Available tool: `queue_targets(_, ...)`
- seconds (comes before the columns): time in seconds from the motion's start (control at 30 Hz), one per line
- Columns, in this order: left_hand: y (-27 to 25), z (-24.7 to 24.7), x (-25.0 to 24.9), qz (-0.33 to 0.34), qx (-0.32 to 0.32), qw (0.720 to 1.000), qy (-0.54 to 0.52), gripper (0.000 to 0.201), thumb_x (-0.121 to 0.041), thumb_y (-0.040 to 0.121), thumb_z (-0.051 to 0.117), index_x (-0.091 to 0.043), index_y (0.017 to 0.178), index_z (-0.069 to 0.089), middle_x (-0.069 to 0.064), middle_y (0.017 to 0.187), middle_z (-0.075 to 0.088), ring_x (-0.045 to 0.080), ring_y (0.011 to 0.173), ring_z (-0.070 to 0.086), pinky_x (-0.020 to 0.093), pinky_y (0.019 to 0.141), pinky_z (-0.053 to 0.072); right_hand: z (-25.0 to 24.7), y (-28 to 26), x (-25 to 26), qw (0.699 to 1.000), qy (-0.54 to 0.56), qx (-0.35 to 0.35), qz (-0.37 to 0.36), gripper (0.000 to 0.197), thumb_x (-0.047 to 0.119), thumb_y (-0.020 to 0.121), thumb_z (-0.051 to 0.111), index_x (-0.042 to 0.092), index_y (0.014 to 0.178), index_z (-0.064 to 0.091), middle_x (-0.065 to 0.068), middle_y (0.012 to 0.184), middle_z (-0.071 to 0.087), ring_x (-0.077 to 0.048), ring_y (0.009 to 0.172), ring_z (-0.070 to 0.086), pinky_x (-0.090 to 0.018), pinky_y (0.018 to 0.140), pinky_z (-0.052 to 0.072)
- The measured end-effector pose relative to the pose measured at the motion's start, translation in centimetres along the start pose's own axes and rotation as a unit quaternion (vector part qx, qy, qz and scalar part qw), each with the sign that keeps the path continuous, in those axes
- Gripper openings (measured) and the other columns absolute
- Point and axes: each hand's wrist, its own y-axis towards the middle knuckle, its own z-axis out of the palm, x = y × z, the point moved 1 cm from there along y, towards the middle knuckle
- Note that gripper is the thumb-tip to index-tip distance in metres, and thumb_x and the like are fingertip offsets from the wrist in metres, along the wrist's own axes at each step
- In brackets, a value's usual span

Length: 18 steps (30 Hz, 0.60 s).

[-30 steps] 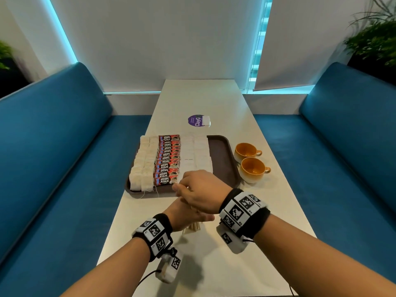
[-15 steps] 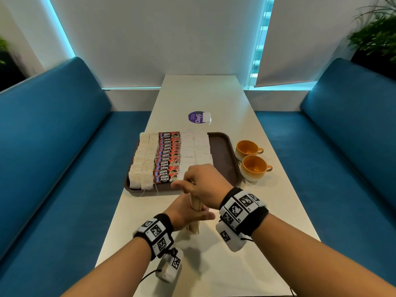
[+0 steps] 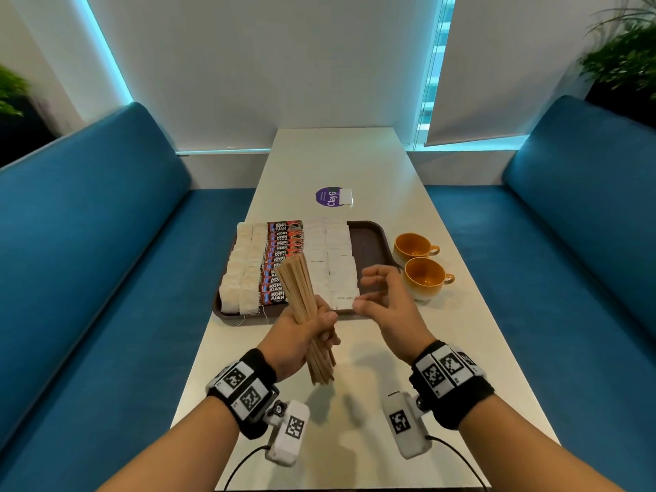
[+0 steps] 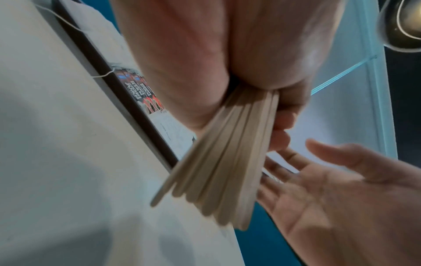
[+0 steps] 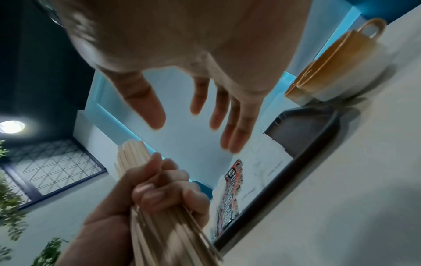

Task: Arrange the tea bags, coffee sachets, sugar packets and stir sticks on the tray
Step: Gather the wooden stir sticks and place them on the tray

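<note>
Above the table (image 3: pixel 372 349), left fingers (image 3: pixel 324 319) clench pale, fanned wooden stir sticks (image 3: pixel 298 289); right fingers (image 3: pixel 369 278) hang relaxed.

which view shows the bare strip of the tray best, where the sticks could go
The head view: the tray shows whole, its bare brown strip on the right beside the sugar packets. The right wrist view catches only that corner at a slant. The left wrist view shows just the near rim.

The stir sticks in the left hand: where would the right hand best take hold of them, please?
Probably the upper section of the stir sticks, which fans out bare above the left hand. The open right hand is beside it, so come from the right and wrap across the fan to gather it.
</note>
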Motion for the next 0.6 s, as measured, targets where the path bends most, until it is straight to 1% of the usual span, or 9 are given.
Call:
queue_targets(0.03,-0.1,0.1,-0.1,0.004,0.005,1.0,-0.009,0.015,-0.011,0.086,0.07,-0.01,0.08,0.056,0.013,0.065,0.054,0.029,0.066,0.057,0.047,0.081,0.055,0.0,-0.1,-0.3,0.999,-0.002,0.03,0.018,0.05,0.015,0.083,0.078,0.027,0.123,0.051,-0.003,0.12,0.058,-0.024,0.107,0.064,-0.036,0.09,0.058)
queue_targets(0.1,-0.1,0.4,-0.4,0.017,0.01,1.0,-0.01,0.013,-0.015,0.084,0.073,-0.008,0.089,0.064,0.019,0.086,0.065,0.032,0.087,0.065,0.048,0.091,0.054,0.2,-0.5,-0.6,0.993,-0.032,0.101,0.047,0.054,0.009,0.081,0.08,0.024,0.124,0.051,-0.006,0.118,0.06,-0.025,0.105,0.065,-0.036,0.09,0.06)
queue_targets(0.17,0.0,1.1,-0.6,0.033,0.015,0.999,-0.022,0.028,-0.015,0.083,0.071,-0.003,0.108,0.066,0.014,0.11,0.067,0.022,0.106,0.066,0.04,0.095,0.054,0.9,-1.1,-0.8,0.987,-0.051,0.142,0.063,0.064,0.007,0.075,0.084,0.024,0.124,0.048,-0.008,0.117,0.059,-0.026,0.102,0.066,-0.037,0.085,0.061)
queue_targets(0.27,0.0,2.0,-1.3,0.042,0.023,0.997,-0.055,0.04,-0.016,0.084,0.068,-0.004,0.12,0.058,0.014,0.123,0.056,0.014,0.111,0.063,0.04,0.105,0.051,2.6,-1.6,-0.5,0.984,-0.033,0.166,0.063,0.073,0.007,0.067,0.085,0.022,0.126,0.044,-0.01,0.115,0.058,-0.024,0.091,0.067,-0.042,0.075,0.062)
queue_targets(0.33,-0.1,2.2,-1.4,0.043,0.021,0.998,-0.037,0.039,-0.017,0.087,0.065,-0.009,0.124,0.06,0.009,0.126,0.057,0.007,0.108,0.064,0.036,0.101,0.053,3.9,-1.8,-0.5,0.979,-0.041,0.195,0.043,0.084,0.006,0.066,0.083,0.025,0.136,0.04,-0.011,0.113,0.063,-0.021,0.082,0.068,-0.044,0.07,0.062)
queue_targets(0.4,-0.4,2.1,-1.2,0.042,0.027,0.999,0.006,0.041,-0.019,0.089,0.062,-0.016,0.13,0.062,0.002,0.126,0.06,0.001,0.108,0.064,0.027,0.093,0.053,4.9,-1.8,-0.5,0.976,-0.053,0.21,0.019,0.086,0.002,0.07,0.081,0.036,0.139,0.042,-0.01,0.109,0.069,-0.016,0.073,0.068,-0.041,0.062,0.061)
queue_targets(0.5,-0.8,1.8,-1.3,0.034,0.053,0.996,0.06,0.04,-0.019,0.087,0.069,-0.021,0.127,0.068,0.012,0.122,0.063,0.012,0.111,0.064,0.028,0.095,0.054,5.4,-1.8,-0.6,0.975,-0.059,0.211,0.021,0.069,0.002,0.081,0.076,0.046,0.126,0.048,-0.012,0.088,0.068,-0.01,0.057,0.06,-0.029,0.051,0.052)
queue_targets(0.53,-0.9,1.6,-1.5,0.036,0.056,0.995,0.075,0.039,-0.021,0.085,0.074,-0.015,0.123,0.069,0.012,0.125,0.066,0.017,0.113,0.064,0.033,0.098,0.054,5.4,-2.0,-0.5,0.976,-0.066,0.207,0.028,0.062,0.001,0.085,0.072,0.044,0.123,0.048,-0.008,0.077,0.063,-0.006,0.05,0.055,-0.025,0.047,0.048)
queue_targets(0.6,-0.9,1.1,-1.8,0.049,0.06,0.995,0.064,0.055,-0.03,0.077,0.085,0.0,0.116,0.061,0.014,0.126,0.068,0.029,0.116,0.066,0.046,0.104,0.051,5.3,-2.2,-1.0,0.974,-0.086,0.209,0.016,0.05,-0.003,0.091,0.064,0.038,0.115,0.049,0.007,0.071,0.054,0.003,0.046,0.053,-0.012,0.047,0.042)
